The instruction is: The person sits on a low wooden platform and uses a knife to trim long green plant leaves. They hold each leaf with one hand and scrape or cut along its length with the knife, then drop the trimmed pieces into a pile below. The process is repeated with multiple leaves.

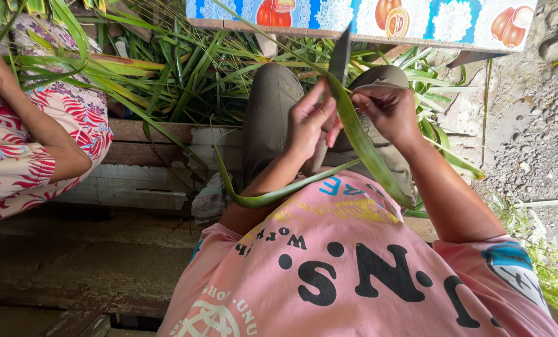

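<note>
My left hand (311, 125) is closed around the handle of a knife (340, 57), whose dark blade points up and away from me. My right hand (388, 109) pinches a long green leaf (363, 146) just beside the blade. The leaf runs from the blade's edge down across my knees to my pink shirt. A second strip of the leaf (260, 198) curves left under my left forearm. Both hands are close together above my lap.
A pile of long green leaves (191, 75) lies ahead on the ground. Another person in red patterned clothes (35, 143) sits at the left. A fruit-patterned cloth edge (366, 19) spans the top. Wooden planks (148, 162) lie below me, with gravel (534, 125) at the right.
</note>
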